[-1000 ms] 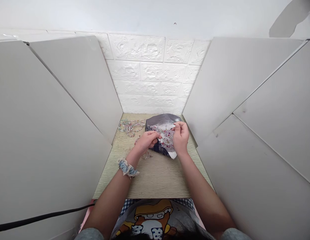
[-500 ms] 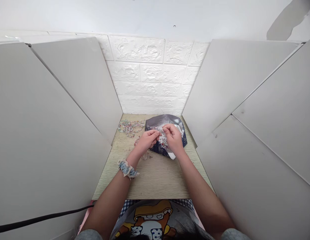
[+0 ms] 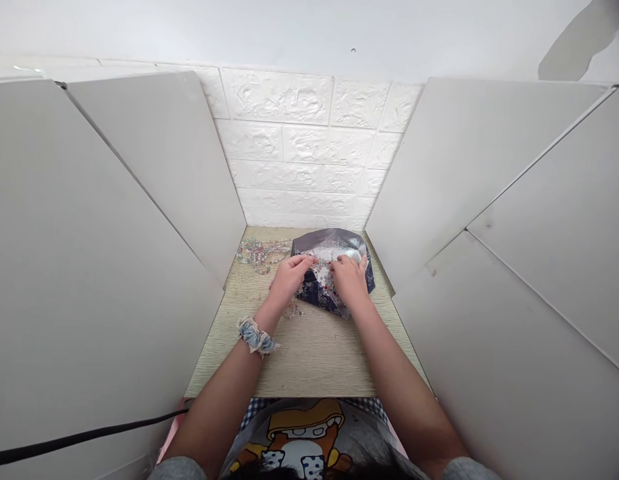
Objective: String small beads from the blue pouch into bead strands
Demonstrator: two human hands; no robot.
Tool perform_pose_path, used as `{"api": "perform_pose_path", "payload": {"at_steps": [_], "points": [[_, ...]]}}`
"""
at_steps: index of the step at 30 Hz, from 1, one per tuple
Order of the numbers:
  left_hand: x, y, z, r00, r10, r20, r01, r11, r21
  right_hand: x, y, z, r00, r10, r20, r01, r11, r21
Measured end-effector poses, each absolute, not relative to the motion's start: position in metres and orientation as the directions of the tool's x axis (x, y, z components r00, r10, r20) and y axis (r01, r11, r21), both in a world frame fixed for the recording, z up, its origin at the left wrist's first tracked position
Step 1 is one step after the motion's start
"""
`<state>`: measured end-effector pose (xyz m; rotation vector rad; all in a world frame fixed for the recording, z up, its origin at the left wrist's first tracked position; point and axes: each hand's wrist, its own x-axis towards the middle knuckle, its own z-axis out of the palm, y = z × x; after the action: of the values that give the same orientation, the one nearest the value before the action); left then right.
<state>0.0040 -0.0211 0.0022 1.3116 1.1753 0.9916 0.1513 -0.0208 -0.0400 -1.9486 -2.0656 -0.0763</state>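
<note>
A dark blue patterned bag (image 3: 316, 293) with a silvery lining lies on the table, its opening full of small loose beads (image 3: 325, 272) in red, clear and pale tones. Over its left edge, my left hand (image 3: 290, 275) pinches thumb and forefinger together; what sits between them is too small to name. A short row of beads seems to run from those fingertips toward the right. My right hand (image 3: 350, 277) rests in the bag's right side, fingers apart and tips down among the beads. On my left wrist is a blue scrunchie (image 3: 258, 337) with lace edges.
Strung beads (image 3: 262, 252) lie in a heap at the table's back left. More beads (image 3: 290, 310) sit beside the bag near my left wrist. Tall white panels (image 3: 214, 187) flank the wooden table (image 3: 316, 360); a white brick-patterned wall (image 3: 299, 143) stands behind. A black cable (image 3: 89, 437) crosses the lower left.
My right hand has dropped from a raised pinch near the left fingertips to the beads in the bag, its fingers spreading. My left hand has shifted slightly left, still pinching.
</note>
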Motion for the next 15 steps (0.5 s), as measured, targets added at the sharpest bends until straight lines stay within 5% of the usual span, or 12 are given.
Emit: {"api": "perform_pose_path", "payload": {"at_steps": [15], "points": [[0.0074, -0.0212, -0.0005, 0.221, 0.971, -0.089, 0.102, 0.067, 0.992, 0.1459, -0.0154, -0.0472, -0.030, 0.968, 0.247, 0.985, 0.071, -0.160]]}}
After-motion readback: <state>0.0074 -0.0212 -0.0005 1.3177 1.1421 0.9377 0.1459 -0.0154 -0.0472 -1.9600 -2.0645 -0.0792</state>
